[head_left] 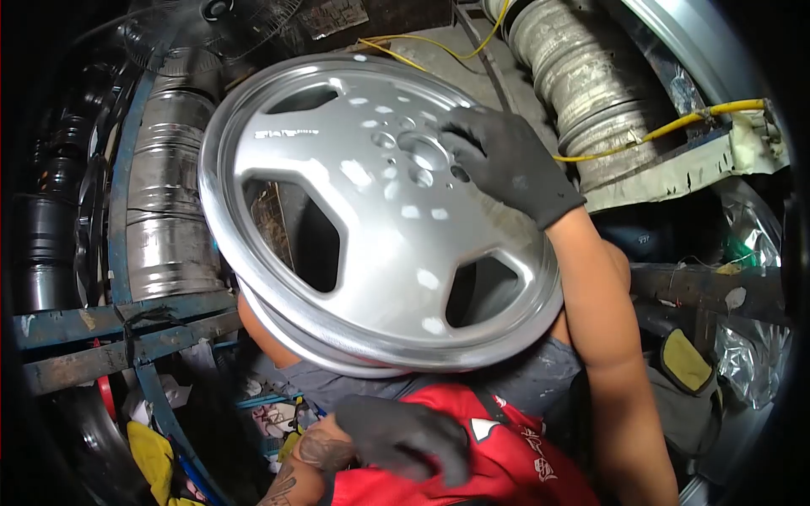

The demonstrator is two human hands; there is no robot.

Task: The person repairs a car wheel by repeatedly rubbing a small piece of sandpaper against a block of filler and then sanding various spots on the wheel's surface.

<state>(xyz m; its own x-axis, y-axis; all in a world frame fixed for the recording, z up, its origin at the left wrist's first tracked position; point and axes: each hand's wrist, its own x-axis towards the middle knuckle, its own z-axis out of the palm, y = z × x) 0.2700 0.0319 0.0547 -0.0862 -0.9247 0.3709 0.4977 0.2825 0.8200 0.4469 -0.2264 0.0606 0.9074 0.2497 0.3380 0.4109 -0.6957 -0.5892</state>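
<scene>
A silver alloy wheel (pixel 384 244) without a tyre leans tilted across the person's lap. Light patches dot its face around the centre hole and the bolt holes, and some lie farther out. My right hand (pixel 510 164), in a dark grey glove, holds the wheel by its hub area, with bent fingers beside the centre hole. Lower down, my left hand (pixel 405 438), gloved alike, is in front of the red shirt (pixel 515 447), apart from the wheel. Its fingers are loosely bent and somewhat blurred, with nothing visible in them.
Stacked bare wheels (pixel 173 160) stand at the left behind a blue metal frame (pixel 122 211). More dusty wheels (pixel 591 80) are stacked at the upper right, near a yellow cable (pixel 666 131). A fan (pixel 218 13) is at the top. Crumpled plastic (pixel 751 358) lies at the right.
</scene>
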